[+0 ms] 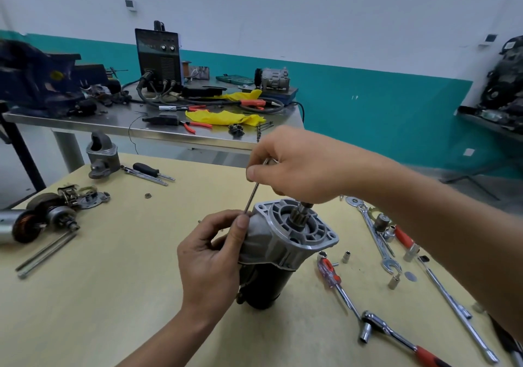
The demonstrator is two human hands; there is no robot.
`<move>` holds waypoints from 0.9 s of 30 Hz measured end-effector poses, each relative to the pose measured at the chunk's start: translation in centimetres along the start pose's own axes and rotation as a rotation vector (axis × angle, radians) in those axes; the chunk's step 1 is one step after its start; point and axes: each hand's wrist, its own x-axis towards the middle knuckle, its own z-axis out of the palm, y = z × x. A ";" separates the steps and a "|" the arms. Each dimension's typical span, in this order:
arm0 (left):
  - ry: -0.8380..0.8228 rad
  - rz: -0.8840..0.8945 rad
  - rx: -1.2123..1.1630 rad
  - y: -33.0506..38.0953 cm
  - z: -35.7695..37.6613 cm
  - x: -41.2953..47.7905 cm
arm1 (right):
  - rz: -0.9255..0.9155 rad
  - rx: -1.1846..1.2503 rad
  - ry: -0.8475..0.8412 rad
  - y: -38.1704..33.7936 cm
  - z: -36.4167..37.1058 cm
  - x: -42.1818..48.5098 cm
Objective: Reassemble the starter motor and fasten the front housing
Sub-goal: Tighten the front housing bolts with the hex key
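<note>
Pinched the long bolt (pixel 252 194) near its top with the right hand (pixel 294 165); nipped its lower end with the left hand (pixel 212 250) beside the front housing (pixel 294 233) atop the starter motor (pixel 268 284), upright at frame centre. Probably needed aligning with the hole, feeding straight, threading by finger first.

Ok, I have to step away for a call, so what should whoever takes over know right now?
Right hand grips the top of a long bolt; left hand pinches its lower end beside the front housing.
Starter motor stands upright on the table, front housing set on top.
Left to do: feed this bolt in, then tighten it. Two long rods lie at the table's left, the ratchet at its near right.
</note>
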 end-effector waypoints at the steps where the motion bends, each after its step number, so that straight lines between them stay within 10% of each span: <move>1: -0.009 0.006 0.012 0.0 0.0 0.0 | -0.004 0.034 -0.001 0.3 -0.2 -0.2; 10: -0.048 0.044 0.116 -0.2 0.2 0.0 | 0.005 0.967 0.071 2.0 3.7 -2.8; 18: -0.240 0.051 0.135 0.7 -0.7 1.5 | 0.016 0.929 0.506 0.9 8.8 -1.5; 27: -0.634 0.035 0.187 3.5 -3.0 7.2 | 0.028 0.899 0.633 0.9 9.3 -1.6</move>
